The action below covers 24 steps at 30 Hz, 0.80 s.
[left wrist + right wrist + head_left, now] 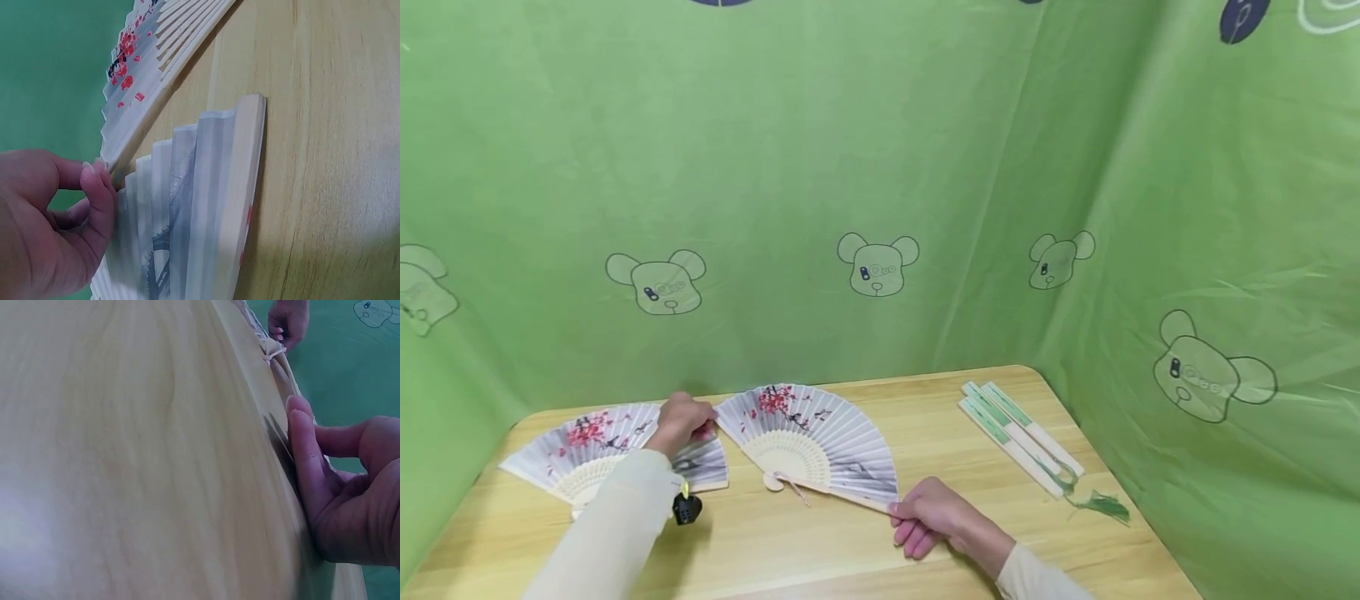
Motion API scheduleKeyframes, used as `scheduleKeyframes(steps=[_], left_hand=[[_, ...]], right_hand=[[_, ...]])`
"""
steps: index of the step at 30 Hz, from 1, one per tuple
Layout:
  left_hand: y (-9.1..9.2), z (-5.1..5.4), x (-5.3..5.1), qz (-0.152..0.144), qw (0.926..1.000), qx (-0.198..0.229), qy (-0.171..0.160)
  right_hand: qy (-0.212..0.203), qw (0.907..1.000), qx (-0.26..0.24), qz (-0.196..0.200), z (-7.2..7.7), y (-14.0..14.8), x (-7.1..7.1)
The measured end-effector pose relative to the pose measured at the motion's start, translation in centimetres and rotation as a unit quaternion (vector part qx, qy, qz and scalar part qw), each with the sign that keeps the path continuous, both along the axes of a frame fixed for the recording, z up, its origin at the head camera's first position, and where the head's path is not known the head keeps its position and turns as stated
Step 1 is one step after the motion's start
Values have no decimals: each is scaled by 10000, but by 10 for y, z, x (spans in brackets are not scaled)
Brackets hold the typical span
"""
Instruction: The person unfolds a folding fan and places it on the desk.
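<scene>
An unfolded folding fan [820, 442] with red blossoms and pale ribs lies in the middle of the table. My left hand [681, 421] pinches the upper left corner of this fan between thumb and fingertips, as the left wrist view [56, 219] confirms. At its lower right end my right hand [936, 517] pinches the outer rib, with thumb and fingers meeting on it in the right wrist view. A second spread fan [583, 446] of the same pattern lies to the left, partly hidden under my left hand and sleeve.
Several folded fans [1022, 437] with green panels lie side by side at the right, a green tassel [1105, 506] beside them. The wooden table [805, 558] meets a green curtain [775, 192] printed with bear heads at the back and sides.
</scene>
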<state>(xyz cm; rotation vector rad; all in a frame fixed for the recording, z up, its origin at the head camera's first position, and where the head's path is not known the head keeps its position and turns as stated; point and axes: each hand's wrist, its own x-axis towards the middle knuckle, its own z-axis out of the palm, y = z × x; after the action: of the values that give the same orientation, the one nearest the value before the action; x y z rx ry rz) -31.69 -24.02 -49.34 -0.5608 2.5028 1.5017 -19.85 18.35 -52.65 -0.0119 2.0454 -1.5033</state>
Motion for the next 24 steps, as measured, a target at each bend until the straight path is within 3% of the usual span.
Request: scheduleKeyframes(steps=[7,24], left_hand=[[6,1,3,-57,9989,-459,76],[4,2,5,-290,9923,-1192,150]], right_hand=[[-248,9995,16,191,0,10,-8],[-120,9978,373,542,2,15,-27]])
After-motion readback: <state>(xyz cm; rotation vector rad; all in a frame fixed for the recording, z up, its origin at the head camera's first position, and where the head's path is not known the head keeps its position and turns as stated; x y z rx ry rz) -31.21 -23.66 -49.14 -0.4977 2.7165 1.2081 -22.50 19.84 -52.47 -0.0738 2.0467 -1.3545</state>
